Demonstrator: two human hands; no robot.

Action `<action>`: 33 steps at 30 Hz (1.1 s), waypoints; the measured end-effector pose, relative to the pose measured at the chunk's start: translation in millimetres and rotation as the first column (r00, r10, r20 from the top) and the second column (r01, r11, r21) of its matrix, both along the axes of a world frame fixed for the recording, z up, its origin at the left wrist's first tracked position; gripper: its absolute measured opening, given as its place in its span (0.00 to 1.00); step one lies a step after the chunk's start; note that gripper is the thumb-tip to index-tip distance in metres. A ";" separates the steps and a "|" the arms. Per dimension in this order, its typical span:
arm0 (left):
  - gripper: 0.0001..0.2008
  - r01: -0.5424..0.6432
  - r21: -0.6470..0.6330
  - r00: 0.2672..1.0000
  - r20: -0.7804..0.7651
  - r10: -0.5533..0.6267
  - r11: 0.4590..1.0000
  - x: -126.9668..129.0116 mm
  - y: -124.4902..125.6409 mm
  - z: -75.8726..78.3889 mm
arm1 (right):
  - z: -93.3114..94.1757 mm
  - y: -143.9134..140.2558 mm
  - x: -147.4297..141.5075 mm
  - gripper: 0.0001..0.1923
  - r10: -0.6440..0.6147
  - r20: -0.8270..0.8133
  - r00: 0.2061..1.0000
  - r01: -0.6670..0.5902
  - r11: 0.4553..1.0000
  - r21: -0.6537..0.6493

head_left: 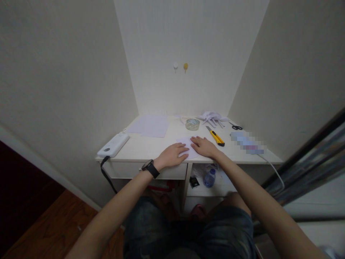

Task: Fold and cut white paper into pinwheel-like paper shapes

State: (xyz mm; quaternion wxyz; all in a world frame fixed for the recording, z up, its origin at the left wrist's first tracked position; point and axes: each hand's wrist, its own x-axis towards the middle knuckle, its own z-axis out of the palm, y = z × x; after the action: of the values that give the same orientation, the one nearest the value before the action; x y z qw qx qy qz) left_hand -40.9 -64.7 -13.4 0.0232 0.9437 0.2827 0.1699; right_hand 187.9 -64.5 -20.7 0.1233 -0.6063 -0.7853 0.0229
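A small sheet of pale paper (192,154) lies flat near the front edge of the white desk (153,149). My left hand (174,154), with a dark watch on the wrist, rests on the paper's left part with fingers stretched out. On its upper right part my right hand (203,146) lies flat, fingers slightly spread. Both hands press on the paper from above and hold nothing. Just beyond them sits a roll of clear tape (192,124). To the right of my right hand is a yellow box cutter (215,136).
Larger paper sheets (153,126) lie at the back left. A white power strip (113,144) with a black cord is at the left edge. Folded paper pieces (212,118) and black scissors (237,127) are at the back right. A bottle (209,178) stands on the shelf below.
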 end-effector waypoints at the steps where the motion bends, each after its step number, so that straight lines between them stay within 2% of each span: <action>1: 0.24 -0.010 0.013 1.000 0.007 0.009 1.000 1.5 0.8 0.4 | 0.1 0.9 -0.2 0.28 0.003 0.007 1.000 -0.003 1.000 0.003; 6: 0.27 -0.038 0.072 0.999 -0.036 0.041 0.997 19.5 14.6 1.6 | -2.7 2.8 2.3 0.29 0.047 0.037 0.998 -0.047 0.999 -0.004; 11: 0.30 -0.097 -0.032 0.975 -0.204 0.089 0.995 35.8 31.3 -0.1 | -5.5 4.8 3.7 0.30 0.012 0.069 0.998 -0.012 1.000 -0.005; 15: 0.31 -0.132 -0.032 0.966 -0.229 0.121 0.991 34.1 29.9 -0.4 | -6.8 7.7 2.6 0.33 -0.025 0.052 0.998 0.026 1.000 -0.016; 21: 0.30 -0.160 -0.002 0.973 -0.168 0.157 0.987 29.3 21.8 -0.9 | -4.2 9.1 2.9 0.32 -0.049 0.029 0.998 0.048 0.998 0.027; 25: 0.31 -0.158 0.026 0.983 -0.090 0.160 0.987 28.0 22.1 -2.9 | -3.5 6.8 3.9 0.32 0.008 0.026 1.000 -0.009 0.998 0.065; 29: 0.29 -0.116 0.042 0.991 -0.056 0.118 0.992 27.0 19.8 -1.2 | -5.0 5.3 2.8 0.29 0.061 0.055 0.997 -0.064 0.997 0.052; 33: 0.27 -0.075 0.063 0.996 -0.036 0.077 0.995 26.7 14.2 2.1 | -5.1 5.4 2.0 0.29 0.047 0.081 0.996 -0.049 0.998 0.024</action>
State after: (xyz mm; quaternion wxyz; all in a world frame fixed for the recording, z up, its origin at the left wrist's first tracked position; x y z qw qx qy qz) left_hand -14.2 -50.5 -11.4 -0.0178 0.9356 0.3136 0.1610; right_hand 189.9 -59.1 -25.8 0.0990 -0.5859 -0.8043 -0.0089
